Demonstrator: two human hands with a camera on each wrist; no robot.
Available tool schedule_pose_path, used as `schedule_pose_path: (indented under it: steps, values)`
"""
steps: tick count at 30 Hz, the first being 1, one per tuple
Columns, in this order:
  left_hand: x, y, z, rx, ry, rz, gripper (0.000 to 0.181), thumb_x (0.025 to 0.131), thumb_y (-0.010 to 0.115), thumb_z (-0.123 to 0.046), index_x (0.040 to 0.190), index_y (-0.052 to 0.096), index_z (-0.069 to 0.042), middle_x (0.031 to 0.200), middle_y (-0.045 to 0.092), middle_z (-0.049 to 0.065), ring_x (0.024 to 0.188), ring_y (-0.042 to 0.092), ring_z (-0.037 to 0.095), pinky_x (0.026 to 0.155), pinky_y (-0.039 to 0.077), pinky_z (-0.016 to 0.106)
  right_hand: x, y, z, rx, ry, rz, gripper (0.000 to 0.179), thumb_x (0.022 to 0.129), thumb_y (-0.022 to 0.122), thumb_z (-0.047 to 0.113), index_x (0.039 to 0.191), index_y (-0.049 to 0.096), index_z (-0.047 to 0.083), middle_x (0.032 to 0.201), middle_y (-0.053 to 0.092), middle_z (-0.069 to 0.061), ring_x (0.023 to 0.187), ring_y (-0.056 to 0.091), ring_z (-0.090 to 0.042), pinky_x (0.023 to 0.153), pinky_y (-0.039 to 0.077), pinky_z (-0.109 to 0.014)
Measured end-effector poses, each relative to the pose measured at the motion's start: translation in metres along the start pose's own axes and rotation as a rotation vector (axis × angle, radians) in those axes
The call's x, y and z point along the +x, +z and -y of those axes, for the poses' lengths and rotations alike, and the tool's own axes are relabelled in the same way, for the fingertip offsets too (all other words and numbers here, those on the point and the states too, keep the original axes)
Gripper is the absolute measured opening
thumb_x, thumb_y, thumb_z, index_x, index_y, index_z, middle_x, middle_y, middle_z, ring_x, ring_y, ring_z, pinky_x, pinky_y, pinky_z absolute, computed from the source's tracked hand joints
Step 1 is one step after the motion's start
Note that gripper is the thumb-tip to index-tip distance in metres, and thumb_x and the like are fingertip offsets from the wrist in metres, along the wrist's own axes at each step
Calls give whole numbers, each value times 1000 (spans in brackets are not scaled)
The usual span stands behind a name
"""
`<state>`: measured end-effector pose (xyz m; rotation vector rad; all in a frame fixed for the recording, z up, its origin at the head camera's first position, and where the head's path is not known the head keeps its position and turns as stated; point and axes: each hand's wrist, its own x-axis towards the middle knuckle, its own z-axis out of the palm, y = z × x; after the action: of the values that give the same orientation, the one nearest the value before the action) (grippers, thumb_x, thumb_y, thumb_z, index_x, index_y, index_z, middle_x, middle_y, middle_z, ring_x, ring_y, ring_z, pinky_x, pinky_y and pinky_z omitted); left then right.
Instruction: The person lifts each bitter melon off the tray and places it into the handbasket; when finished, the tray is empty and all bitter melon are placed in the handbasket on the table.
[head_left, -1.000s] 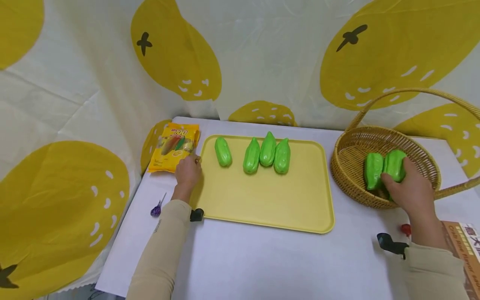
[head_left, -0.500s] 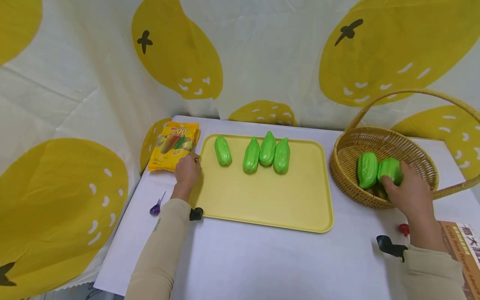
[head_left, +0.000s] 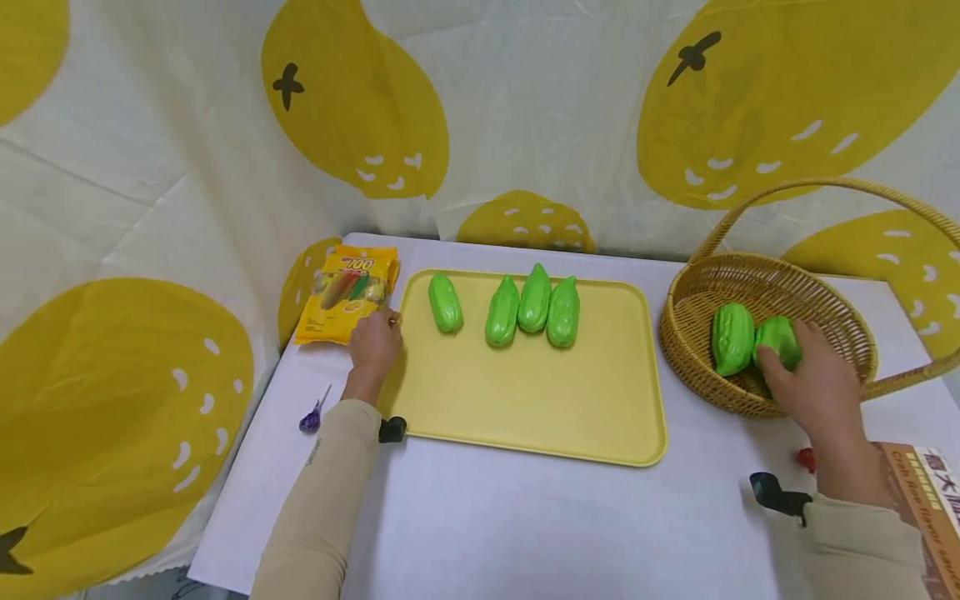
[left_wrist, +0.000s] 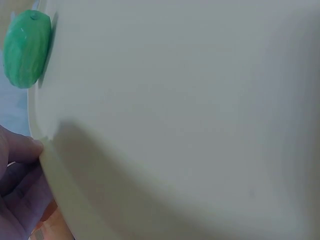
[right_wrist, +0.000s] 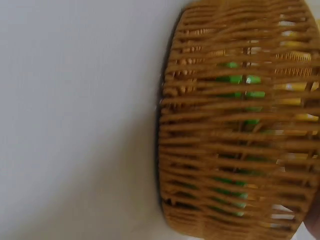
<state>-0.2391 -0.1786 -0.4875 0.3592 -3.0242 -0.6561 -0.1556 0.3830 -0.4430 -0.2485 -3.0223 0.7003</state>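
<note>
My left hand (head_left: 377,342) pinches the left rim of the yellow tray (head_left: 525,400); in the left wrist view thumb and fingers (left_wrist: 22,150) close on that rim. Lying on the tray are several green ribbed gourds, one apart at the left (head_left: 446,304), the others side by side, such as the gourd in the middle (head_left: 536,298). My right hand (head_left: 821,383) reaches into the wicker basket (head_left: 686,371), thumb and fingers round a green gourd (head_left: 776,340). Another gourd (head_left: 732,337) lies close to its left. In the right wrist view the basket wall (right_wrist: 240,130) hides most of the hand.
A yellow candy bag (head_left: 348,292) lies left of the tray, with a purple lollipop (head_left: 311,418) nearer the front. The basket's tall handle (head_left: 832,182) arches overhead. A red lollipop (head_left: 806,458) and a brown sauce packet (head_left: 915,492) lie at the right front.
My right hand has shifted slightly left and down in the basket with its gourd, and both gourds there have moved left. The left hand stays at the tray's rim.
</note>
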Motion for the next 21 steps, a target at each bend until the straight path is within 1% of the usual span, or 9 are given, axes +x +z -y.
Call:
schedule_pose_path:
  steps: [2,3,4,6,7,12,15,18,21]
  values:
    - [-1,0,-1,3,-1,1,25,101,59,-14,122,73,-9,120,75,17,104,69,43,88,55,56,-1,1,6,16,-20,-10,73,105,45,35,158,20,-8,160,19,-39,118,41,-64,82,37,-69]
    - [-1,-1,-1,5,0,2,26,102,58,-14,122,73,-9,120,74,17,104,69,43,88,55,56,-2,3,10,26,-34,-15,72,105,45,35,158,20,-8,161,19,-38,121,42,-63,85,39,-69]
    - [-1,-1,-1,7,0,3,26,102,58,-14,122,73,-9,120,74,17,104,69,43,88,55,56,-3,4,15,31,-50,-22,72,105,46,35,158,21,-7,162,20,-37,123,42,-63,89,40,-70]
    - [-1,-1,-2,5,-1,-1,25,102,58,-14,121,74,-10,120,74,16,104,70,43,87,56,56,-5,7,26,57,-79,-29,72,105,46,35,159,21,-5,164,18,-35,136,35,-64,101,36,-75]
    - [-1,0,-2,4,-2,-1,26,102,58,-14,122,74,-10,120,74,16,104,70,44,87,56,56,-6,9,32,78,-104,-41,70,105,47,34,159,22,-4,164,18,-35,140,30,-64,106,30,-77]
    - [-2,1,0,-2,-6,-9,26,101,58,-13,121,74,-9,120,75,16,103,70,43,86,56,56,-12,21,65,157,-276,-127,63,103,54,24,154,35,-7,159,29,-37,142,33,-60,106,31,-76]
    - [-2,2,1,-4,1,-14,26,101,58,-13,120,74,-9,119,75,17,103,70,43,86,56,56,-15,27,83,193,-355,-153,62,101,58,20,152,38,-9,157,32,-38,147,30,-55,114,29,-71]
    - [-2,2,1,-7,7,-20,25,100,60,-13,120,75,-9,118,75,17,103,70,44,86,55,56,-16,32,97,217,-386,-136,63,101,59,19,153,36,-8,159,30,-37,152,24,-51,122,22,-65]
    - [-2,1,0,-6,11,-20,25,100,60,-12,120,74,-8,118,75,18,103,70,44,87,55,56,-17,38,108,239,-394,-106,64,101,61,20,154,35,-6,161,28,-35,153,21,-51,122,21,-65]
